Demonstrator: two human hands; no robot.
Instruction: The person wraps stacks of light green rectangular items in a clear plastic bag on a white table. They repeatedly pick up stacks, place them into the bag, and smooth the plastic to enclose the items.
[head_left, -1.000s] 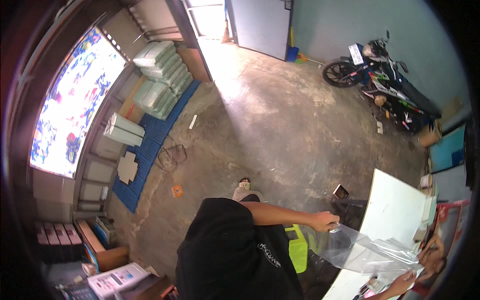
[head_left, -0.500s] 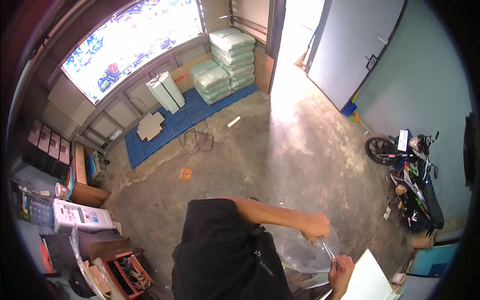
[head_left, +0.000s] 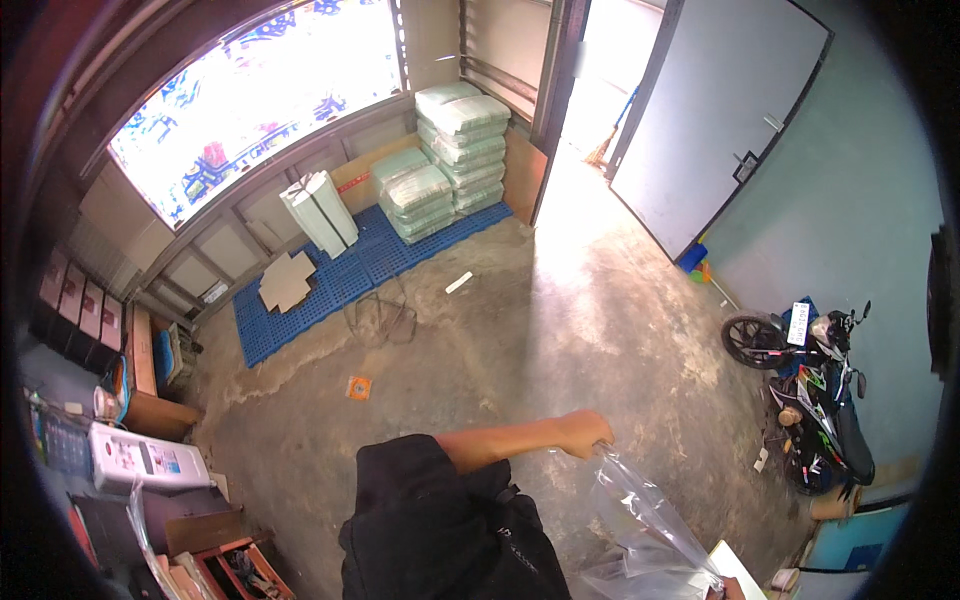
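Note:
A clear plastic bag [head_left: 640, 510] hangs stretched and creased between my two hands. My left hand [head_left: 585, 433], at the end of a bare forearm out of a black sleeve, is closed on the bag's upper end. Down at the lower edge, my right hand [head_left: 733, 589] is closed around the bag's other end. Much of that hand is cut off by the frame, and its fingers show only in part. Beside it a white board or panel [head_left: 738, 562] shows behind the plastic.
Stacked wrapped sacks [head_left: 465, 150] stand on a blue pallet [head_left: 300, 320] at the far wall. A motorbike [head_left: 820, 400] is parked at the right. A wire frame [head_left: 385, 320] and an orange-white square [head_left: 359, 388] lie on the floor. At lower left is an orange-brown box [head_left: 245, 575].
My left hand has moved up and left, away from my right hand, which has dropped toward the lower edge. The bag is now drawn out long between them. The view has shifted slightly.

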